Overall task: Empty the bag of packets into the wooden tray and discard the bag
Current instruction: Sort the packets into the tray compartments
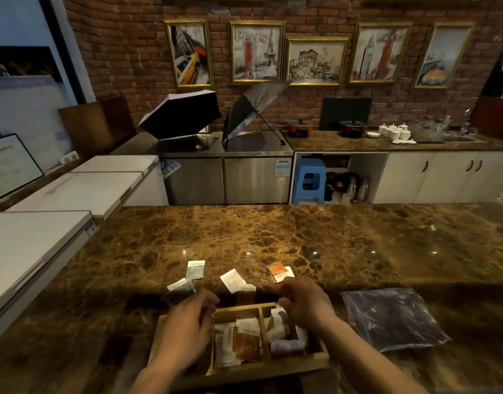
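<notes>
Wooden tray (320,357) sits on the marble counter (273,237) at the near edge, divided into compartments. Middle compartment holds white and brown packets (241,342); the compartment right of it holds white packets (284,336). Left hand (187,322) hovers over the tray's left compartment, fingers curled, blurred; cannot tell whether they hold anything. Right hand (304,302) is over the tray's far right corner, fingers bent down toward a white packet (278,312) at the rim; contact looks likely, but the grip is not clear. Beyond the tray on the counter lie loose packets: a grey-and-clear one (178,292) at far left, a pale green one (195,270) past it, a white one (234,280) straight behind the tray, an orange one (277,272) behind the right hand. The clear bag (395,318) lies flat on the counter right of the tray, apart from it.
</notes>
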Tool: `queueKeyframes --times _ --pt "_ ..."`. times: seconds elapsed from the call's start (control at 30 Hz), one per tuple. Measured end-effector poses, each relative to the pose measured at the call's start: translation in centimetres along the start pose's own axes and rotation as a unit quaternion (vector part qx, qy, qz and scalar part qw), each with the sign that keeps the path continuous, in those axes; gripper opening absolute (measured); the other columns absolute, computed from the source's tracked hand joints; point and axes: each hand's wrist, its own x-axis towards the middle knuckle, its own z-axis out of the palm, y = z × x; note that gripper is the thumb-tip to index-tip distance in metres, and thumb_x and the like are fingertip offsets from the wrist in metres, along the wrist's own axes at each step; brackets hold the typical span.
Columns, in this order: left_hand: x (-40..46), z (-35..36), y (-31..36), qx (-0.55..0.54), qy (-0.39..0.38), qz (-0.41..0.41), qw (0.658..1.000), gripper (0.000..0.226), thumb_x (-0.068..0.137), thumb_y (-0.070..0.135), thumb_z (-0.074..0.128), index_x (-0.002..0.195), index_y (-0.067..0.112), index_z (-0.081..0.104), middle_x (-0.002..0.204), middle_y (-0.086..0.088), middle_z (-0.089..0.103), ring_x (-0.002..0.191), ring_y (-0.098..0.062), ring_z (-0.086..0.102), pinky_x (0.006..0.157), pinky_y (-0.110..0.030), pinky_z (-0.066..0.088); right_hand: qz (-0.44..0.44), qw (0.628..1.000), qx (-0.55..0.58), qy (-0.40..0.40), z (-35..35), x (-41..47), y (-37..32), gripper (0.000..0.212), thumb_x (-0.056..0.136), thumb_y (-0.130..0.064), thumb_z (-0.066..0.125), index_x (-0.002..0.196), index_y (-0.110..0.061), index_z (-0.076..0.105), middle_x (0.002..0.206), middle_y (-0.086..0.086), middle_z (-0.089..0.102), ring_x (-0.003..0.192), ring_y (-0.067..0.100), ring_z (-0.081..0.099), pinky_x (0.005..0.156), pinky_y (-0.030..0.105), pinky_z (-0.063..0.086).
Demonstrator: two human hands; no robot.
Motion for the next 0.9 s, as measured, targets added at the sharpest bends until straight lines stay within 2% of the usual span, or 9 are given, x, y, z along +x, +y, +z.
queueKeyframes --times 0.07,0.3,0.43,0.5,0.57,0.63,0.73,0.8,0.9 --pt "0.1 0.4 0.7 0.000 -0.007 0.018 1.000 0.015 0.093 0.025 0.062 0.101 0.039 0.063 0.098 0.026 0.066 0.094 0.005 0.061 0.077 -0.015 0.049 0.013 0.999 -0.029 -0.008 -0.9 -0.2 1.3 0.025 0.094 -0.029 0.064 0.119 -0.032 0.064 0.126 -0.006 0.062 0.114 0.016 0.059 0.095 0.033 0.051" --pt "1.1 3.2 4.2 -0.012 -0.082 0.061 0.995 0.011 0.090 0.037 0.064 0.101 0.041 0.063 0.101 0.026 0.064 0.095 0.005 0.059 0.080 -0.022 0.052 -0.013 0.998 -0.040 -0.040 -2.0 -1.5 3.6 0.027 0.088 -0.028 0.071 0.113 -0.037 0.065 0.126 -0.011 0.061 0.110 0.011 0.060 0.092 0.030 0.052" --pt "1.6 5.7 6.2 0.085 -0.116 0.138 0.980 0.040 0.083 0.062 0.056 0.119 0.045 0.059 0.123 0.023 0.056 0.118 -0.003 0.047 0.097 -0.025 0.040 -0.036 0.996 -0.052 -0.062 -1.7 -1.9 3.7 0.032 0.087 -0.031 0.069 0.118 -0.036 0.063 0.125 -0.007 0.062 0.114 0.015 0.060 0.094 0.032 0.051" --pt "1.5 6.4 7.6 0.139 -0.137 0.167 0.966 0.063 0.077 0.075 0.040 0.125 0.039 0.060 0.126 0.018 0.057 0.119 -0.008 0.044 0.098 -0.029 0.036 -0.046 0.993 -0.073 -0.087 -1.3 -1.9 3.8 0.041 0.085 -0.031 0.069 0.124 -0.037 0.058 0.128 -0.004 0.061 0.118 0.021 0.059 0.096 0.036 0.050" --pt "1.2 6.9 8.6 0.170 -0.155 0.182 0.956 0.075 0.071 0.078 0.029 0.124 0.035 0.062 0.125 0.015 0.059 0.118 -0.011 0.043 0.097 -0.032 0.034 -0.041 0.992 -0.061 -0.103 -1.0 -1.9 4.2 0.049 0.083 -0.027 0.070 0.129 -0.037 0.056 0.131 -0.001 0.062 0.120 0.025 0.060 0.098 0.038 0.051" --pt "1.0 7.2 8.6 0.174 -0.151 0.181 0.956 0.067 0.075 0.070 0.034 0.122 0.032 0.063 0.124 0.014 0.062 0.118 -0.012 0.045 0.097 -0.033 0.034 -0.030 0.995 -0.016 -0.094 -0.7 -1.9 4.8 0.046 0.082 -0.025 0.072 0.124 -0.038 0.058 0.127 -0.003 0.065 0.116 0.022 0.063 0.097 0.037 0.053" --pt "1.1 7.4 8.0 0.141 -0.129 0.166 0.967 0.035 0.084 0.046 0.055 0.116 0.036 0.065 0.114 0.015 0.066 0.112 -0.009 0.050 0.094 -0.028 0.035 -0.013 0.997 0.043 -0.055 -0.3 -1.9 5.7 0.033 0.081 -0.027 0.075 0.110 -0.039 0.064 0.110 -0.009 0.069 0.101 0.012 0.066 0.089 0.033 0.056" --pt "1.0 7.3 7.5 0.108 -0.119 0.142 0.977 0.024 0.084 0.043 0.058 0.106 0.040 0.066 0.105 0.017 0.064 0.104 -0.006 0.052 0.089 -0.025 0.037 -0.004 0.996 0.075 -0.053 -0.1 -1.8 6.1 0.031 0.080 -0.027 0.076 0.107 -0.039 0.066 0.102 -0.011 0.069 0.093 0.009 0.065 0.085 0.031 0.057" --pt "1.0 7.3 6.9 0.081 -0.113 0.109 0.984 0.018 0.081 0.045 0.064 0.100 0.044 0.063 0.098 0.021 0.059 0.092 -0.001 0.053 0.079 -0.018 0.041 -0.003 0.993 0.099 -0.069 0.1 -1.6 6.4 0.031 0.083 -0.024 0.074 0.110 -0.037 0.068 0.103 -0.010 0.068 0.093 0.008 0.063 0.081 0.024 0.054"
